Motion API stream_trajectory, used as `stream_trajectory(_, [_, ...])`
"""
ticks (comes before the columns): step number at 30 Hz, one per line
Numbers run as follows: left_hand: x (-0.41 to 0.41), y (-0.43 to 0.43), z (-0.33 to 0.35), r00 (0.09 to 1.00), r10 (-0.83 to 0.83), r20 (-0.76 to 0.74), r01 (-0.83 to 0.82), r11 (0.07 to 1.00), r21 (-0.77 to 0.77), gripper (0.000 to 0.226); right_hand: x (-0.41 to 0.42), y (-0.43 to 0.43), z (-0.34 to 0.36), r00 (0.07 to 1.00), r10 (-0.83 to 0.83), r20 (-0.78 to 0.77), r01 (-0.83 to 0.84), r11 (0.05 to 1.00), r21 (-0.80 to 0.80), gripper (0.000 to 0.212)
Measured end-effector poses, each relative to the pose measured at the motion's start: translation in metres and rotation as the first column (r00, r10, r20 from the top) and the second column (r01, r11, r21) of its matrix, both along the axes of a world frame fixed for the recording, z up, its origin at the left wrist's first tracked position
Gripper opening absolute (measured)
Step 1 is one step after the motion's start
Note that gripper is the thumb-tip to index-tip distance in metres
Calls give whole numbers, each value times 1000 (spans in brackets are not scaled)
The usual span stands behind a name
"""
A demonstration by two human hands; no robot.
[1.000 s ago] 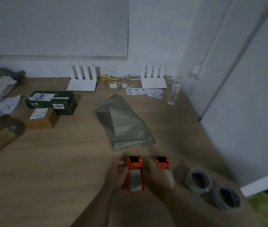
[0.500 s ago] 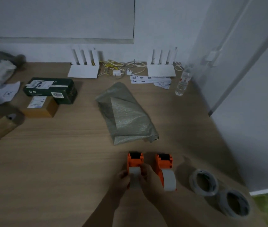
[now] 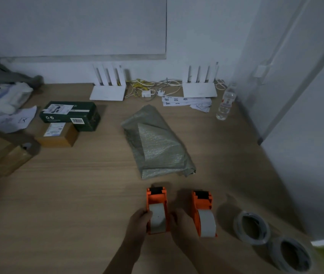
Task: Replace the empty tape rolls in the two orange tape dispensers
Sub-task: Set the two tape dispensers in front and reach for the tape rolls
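Two orange tape dispensers stand side by side near the table's front edge. The left dispenser (image 3: 157,202) carries a pale roll (image 3: 157,218); my left hand (image 3: 137,226) grips its left side and my right hand (image 3: 182,224) presses its right side. The right dispenser (image 3: 202,202) also carries a pale roll (image 3: 207,222) and stands untouched just right of my right hand. Two loose tape rolls lie flat on the table to the right: a nearer-centre roll (image 3: 252,227) and a front-right roll (image 3: 290,255).
A grey-green plastic bag (image 3: 157,143) lies behind the dispensers. A green box (image 3: 70,115) and brown box (image 3: 58,135) sit left, with cardboard (image 3: 3,163) at the left edge. Two white routers (image 3: 107,89), cables, papers and a water bottle (image 3: 225,105) line the back wall.
The view shifted slightly. Both hands stayed on the left dispenser, sliding back a little toward me along its sides, so more of its roll shows.
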State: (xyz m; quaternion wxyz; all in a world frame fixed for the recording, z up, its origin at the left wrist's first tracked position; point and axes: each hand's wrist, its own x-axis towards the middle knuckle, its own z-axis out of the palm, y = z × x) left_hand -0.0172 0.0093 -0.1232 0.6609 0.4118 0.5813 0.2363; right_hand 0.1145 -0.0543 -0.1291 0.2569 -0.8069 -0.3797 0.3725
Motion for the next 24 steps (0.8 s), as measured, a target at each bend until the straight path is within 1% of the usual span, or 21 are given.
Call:
stream_trajectory(2, [-3,-1,7,999,21,37,-22,1000,6,24,-3,1,-2,999,-4,-38,3,999,-42,6])
stream_trajectory(4, [-6,-2,11,997,22,74,-23,1000,16,25,-5,2,-4,996,-44,-72,39,997,-72,17])
stream_trajectory(5, [-6,-2,15,996,29,90,-30,999,11,25,-5,2,-3,989,-75,-127,65,994,-87,19])
stream_trajectory(7, [-7,-2,21,991,41,128,-42,999,4,25,-6,2,2,964,-111,-242,88,991,-104,15])
stream_trajectory(10, [-8,0,29,977,52,209,-57,998,17,23,-4,-1,5,943,-116,-313,122,993,-1,9])
stream_trajectory(13, [-9,3,39,949,66,307,-75,997,19,29,-3,-6,7,946,-89,-311,103,994,29,11])
stream_trajectory(15, [-8,4,43,942,57,332,-68,997,23,31,-3,-8,8,943,-113,-313,127,992,25,7])
stream_trajectory(17, [-6,4,44,939,59,338,-71,997,24,34,-3,-8,10,934,-135,-331,156,987,36,9])
stream_trajectory(19, [-6,3,42,940,76,333,-86,996,17,30,-5,-7,14,923,-150,-356,185,981,67,11])
stream_trajectory(22, [-6,3,40,945,85,317,-91,996,7,30,-8,1,25,933,-148,-327,215,959,182,14])
stream_trajectory(24, [-5,3,39,947,91,308,-98,995,7,30,-7,9,32,930,-183,-320,261,940,221,19])
